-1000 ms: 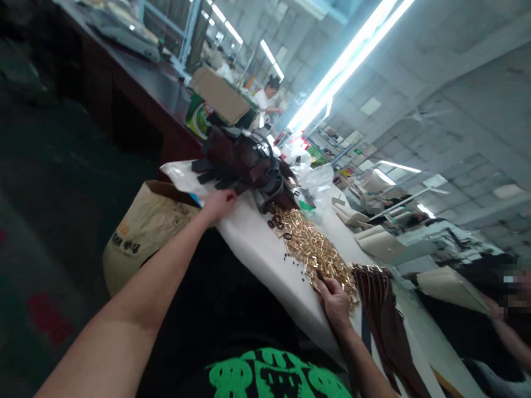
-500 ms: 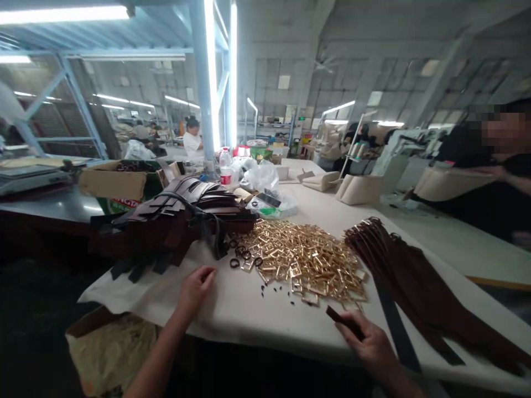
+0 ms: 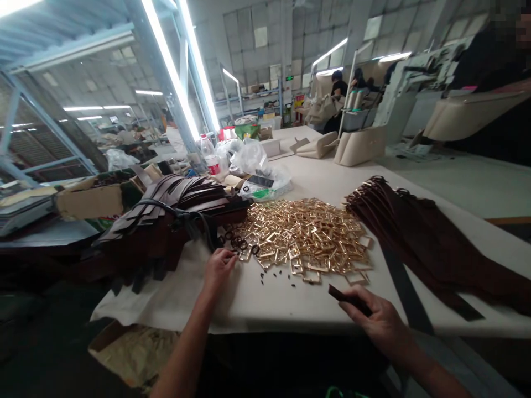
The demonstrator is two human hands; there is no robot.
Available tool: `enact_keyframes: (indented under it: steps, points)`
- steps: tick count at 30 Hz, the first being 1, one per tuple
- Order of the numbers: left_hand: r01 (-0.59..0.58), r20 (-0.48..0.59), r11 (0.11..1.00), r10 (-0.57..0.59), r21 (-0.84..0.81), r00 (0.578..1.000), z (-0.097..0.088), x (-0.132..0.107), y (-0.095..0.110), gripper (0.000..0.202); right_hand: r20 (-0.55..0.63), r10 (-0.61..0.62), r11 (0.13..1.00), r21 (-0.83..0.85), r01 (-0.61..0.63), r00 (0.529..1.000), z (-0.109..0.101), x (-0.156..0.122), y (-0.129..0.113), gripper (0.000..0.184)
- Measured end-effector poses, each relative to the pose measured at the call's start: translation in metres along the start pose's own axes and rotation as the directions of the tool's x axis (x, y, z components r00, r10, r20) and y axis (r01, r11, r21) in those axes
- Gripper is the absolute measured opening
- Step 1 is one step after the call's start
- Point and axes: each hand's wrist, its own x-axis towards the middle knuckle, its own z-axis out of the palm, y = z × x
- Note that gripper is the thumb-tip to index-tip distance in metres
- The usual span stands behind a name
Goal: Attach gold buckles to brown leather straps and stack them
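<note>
Holding a dark strip point(image 3: 338, 293) in the right hand point(image 3: 381, 318), before the right side of the buckle pile point(image 3: 311, 240).
Left hand point(image 3: 219, 269) is beside the dark rings point(image 3: 238, 242) at the pile's left edge, grip unclear; a firm pinch leaving the strip's tip free should serve best.

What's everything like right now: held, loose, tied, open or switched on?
Left hand: fingers bent, beside the dark rings; grip unclear
Right hand: closed on the dark strip
Dark strip: held, one end sticking out
Dark rings: loose
Gold buckles: loose, heaped
Strap bundle: tied with a dark band
Brown straps: lying in a stack
Bottle: standing
Cardboard box: open
Light tube: on
</note>
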Motion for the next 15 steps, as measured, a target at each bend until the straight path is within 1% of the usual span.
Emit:
enact_keyframes:
  steps: [2, 3, 4, 5, 7, 8, 9, 10, 11, 13, 15]
  points:
    - [0.024, 0.005, 0.995, -0.024, -0.098, 1.0, 0.003, -0.021, 0.007, 0.024, 0.099, 0.063, 0.988, 0.134, -0.076, 0.993, 0.006, -0.005, -0.014, 0.022]
    - [0.051, 0.011, 0.98, -0.05, -0.192, 0.999, 0.005, -0.033, 0.011, 0.028, 0.17, 0.09, 0.971, 0.202, -0.124, 0.981, 0.01, -0.007, -0.023, 0.022]
    - [0.093, 0.02, 0.944, -0.091, -0.318, 0.996, 0.007, -0.047, 0.017, 0.03, 0.247, 0.108, 0.948, 0.265, -0.174, 0.963, 0.014, -0.009, -0.033, 0.022]
    - [0.141, 0.031, 0.876, -0.143, -0.461, 0.989, 0.01, -0.061, 0.023, 0.031, 0.319, 0.117, 0.921, 0.318, -0.223, 0.94, 0.019, -0.011, -0.043, 0.022]
    - [0.224, 0.063, 0.671, -0.256, -0.707, 0.965, 0.016, -0.086, 0.035, 0.031, 0.436, 0.096, 0.864, 0.41, -0.292, 0.895, 0.03, -0.011, -0.062, 0.023]
    - [0.246, 0.078, 0.58, -0.299, -0.776, 0.951, 0.019, -0.097, 0.041, 0.031, 0.48, 0.075, 0.835, 0.45, -0.318, 0.874, 0.036, -0.009, -0.071, 0.024]
    - [0.254, 0.083, 0.534, -0.323, -0.807, 0.943, 0.022, -0.106, 0.047, 0.03, 0.513, 0.05, 0.804, 0.488, -0.34, 0.857, 0.042, -0.007, -0.078, 0.026]
    - [0.255, 0.084, 0.514, -0.331, -0.819, 0.94, 0.025, -0.114, 0.052, 0.028, 0.54, 0.022, 0.774, 0.524, -0.356, 0.842, 0.048, -0.005, -0.084, 0.027]
    - [0.252, 0.083, 0.513, -0.329, -0.82, 0.941, 0.027, -0.12, 0.057, 0.026, 0.562, -0.007, 0.743, 0.557, -0.372, 0.827, 0.053, -0.002, -0.089, 0.027]
    - [0.234, 0.081, 0.546, -0.289, -0.804, 0.954, 0.029, -0.131, 0.065, 0.022, 0.597, -0.064, 0.687, 0.607, -0.398, 0.8, 0.062, 0.001, -0.095, 0.028]
    - [0.19, 0.071, 0.592, -0.219, -0.783, 0.973, 0.03, -0.139, 0.072, 0.019, 0.621, -0.095, 0.643, 0.635, -0.428, 0.778, 0.068, 0.002, -0.098, 0.028]
